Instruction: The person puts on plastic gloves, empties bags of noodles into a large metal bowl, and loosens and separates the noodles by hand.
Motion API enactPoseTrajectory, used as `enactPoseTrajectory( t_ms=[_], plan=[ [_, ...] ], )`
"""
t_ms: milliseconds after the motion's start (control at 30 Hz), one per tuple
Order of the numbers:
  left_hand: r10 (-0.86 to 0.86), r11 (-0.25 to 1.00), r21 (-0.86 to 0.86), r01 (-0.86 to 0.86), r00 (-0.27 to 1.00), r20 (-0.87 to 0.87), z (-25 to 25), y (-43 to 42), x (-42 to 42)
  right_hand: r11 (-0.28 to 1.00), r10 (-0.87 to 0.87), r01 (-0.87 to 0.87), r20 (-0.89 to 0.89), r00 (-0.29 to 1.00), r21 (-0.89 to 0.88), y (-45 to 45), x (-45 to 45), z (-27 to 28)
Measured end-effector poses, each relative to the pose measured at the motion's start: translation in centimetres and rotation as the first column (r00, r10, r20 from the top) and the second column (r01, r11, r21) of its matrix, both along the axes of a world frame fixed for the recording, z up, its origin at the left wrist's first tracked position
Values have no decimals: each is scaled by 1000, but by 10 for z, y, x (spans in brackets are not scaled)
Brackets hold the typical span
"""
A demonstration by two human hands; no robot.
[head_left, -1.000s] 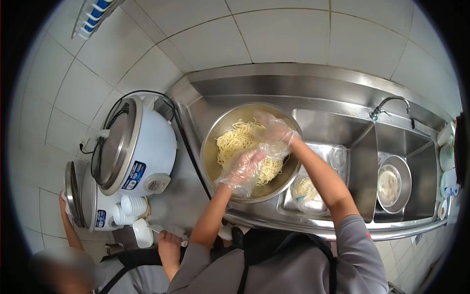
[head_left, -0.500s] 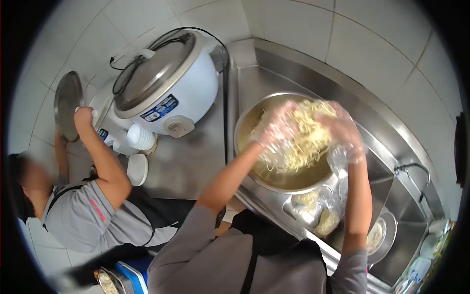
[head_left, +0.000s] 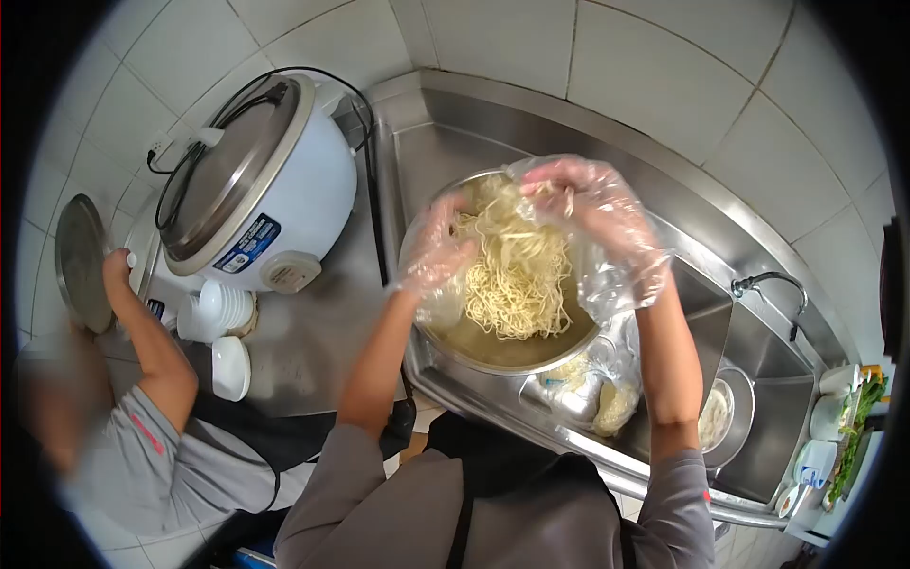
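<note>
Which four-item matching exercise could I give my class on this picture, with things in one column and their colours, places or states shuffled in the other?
Things
1. Noodles
2. Gloves
3. Large rice cooker
4. Faucet

Descriptions
A. Curved metal, by the sink
B. Pale blue body, black cord on the lid
C. Pale yellow strands
D. See-through plastic

Pairs: 1-C, 2-D, 3-B, 4-A

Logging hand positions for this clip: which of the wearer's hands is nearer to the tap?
Right. The right hand is at the right side of the bowl, with the tap farther right; the left hand is at the bowl's left side, across the noodles.
</note>
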State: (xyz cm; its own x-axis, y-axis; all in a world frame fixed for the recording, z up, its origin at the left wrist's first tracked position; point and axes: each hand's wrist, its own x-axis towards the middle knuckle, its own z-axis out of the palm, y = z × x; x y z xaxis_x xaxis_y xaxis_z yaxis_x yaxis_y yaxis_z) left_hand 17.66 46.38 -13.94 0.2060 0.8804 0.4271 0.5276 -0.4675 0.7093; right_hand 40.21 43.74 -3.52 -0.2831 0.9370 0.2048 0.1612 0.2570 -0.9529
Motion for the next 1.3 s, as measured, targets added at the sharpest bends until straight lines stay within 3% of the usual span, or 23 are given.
enactPoseTrajectory(
  t_ms=[100,133,167,233,300,367,400,433,467,500,533,700,733,800,867,967,1000,1067,1100,1133,1167,1200,1300],
  plan=[
    [-313,907,-363,212,918,-245,-41,-23,10,967,56,-14,155,986,-256,14,15,-50],
    [-427,840,-492,230,840,-336,-29,-43,27,962,116,26,496,861,-271,19,19,-80],
    [-484,854,-403,330,788,-381,-62,-54,40,961,173,66,768,617,-269,24,22,-113],
    [-614,739,-630,239,624,-483,-68,-63,73,957,206,3,691,693,-289,23,25,-176],
    [-463,859,-482,171,662,-590,-80,-66,93,952,148,11,493,857,-305,17,21,-208],
    [-573,765,-500,407,783,-240,-79,-52,78,956,49,49,322,946,-290,15,29,-210],
    [-617,711,-466,527,785,-54,-68,-43,68,964,-2,79,291,957,-252,5,26,-156],
    [-522,713,-512,478,850,68,-22,-49,59,970,-60,116,254,965,-212,3,27,-123],
    [-489,784,-346,515,856,164,-13,-43,45,982,-51,71,112,992,-175,9,37,-125],
    [-300,626,-550,553,822,485,-3,-39,36,977,-56,80,125,991,-200,5,37,-101],
    [-258,838,-394,378,910,326,4,-34,30,970,-58,89,137,989,-227,-7,31,-59],
    [-121,750,-306,587,577,808,-5,-16,41,973,0,-32,-142,990,-228,-1,20,-58],
    [-77,740,-351,574,590,804,-2,-18,40,890,-202,130,-124,971,-437,-10,21,-48],
    [-13,699,-334,633,477,879,4,-13,36,976,-76,71,-12,997,-205,-13,14,-58],
    [31,721,-380,580,521,853,2,-18,38,994,-38,47,90,995,-97,-7,14,-57],
    [41,705,-448,550,599,800,22,-33,47,1000,11,-14,-139,990,-21,1,3,-83],
    [30,732,-419,538,588,808,5,-29,46,953,-244,193,215,946,232,-11,-9,-78],
    [76,720,-367,589,458,885,-7,-24,42,975,-214,190,240,947,118,-10,-6,-79],
    [73,731,-433,527,571,818,8,-25,40,980,-200,191,248,948,60,-8,-5,-80],
    [83,739,-499,453,674,734,31,-32,38,956,-21,25,18,1000,-293,10,11,-90],
    [91,750,-546,374,759,644,45,-34,37,980,-26,33,35,999,-194,9,10,-95],
    [41,716,-411,565,553,832,30,-25,30,995,-30,35,55,998,-92,8,9,-97],
    [74,852,-470,231,836,544,-13,-8,24,994,-64,67,35,997,-91,8,13,-86]
  ],
)
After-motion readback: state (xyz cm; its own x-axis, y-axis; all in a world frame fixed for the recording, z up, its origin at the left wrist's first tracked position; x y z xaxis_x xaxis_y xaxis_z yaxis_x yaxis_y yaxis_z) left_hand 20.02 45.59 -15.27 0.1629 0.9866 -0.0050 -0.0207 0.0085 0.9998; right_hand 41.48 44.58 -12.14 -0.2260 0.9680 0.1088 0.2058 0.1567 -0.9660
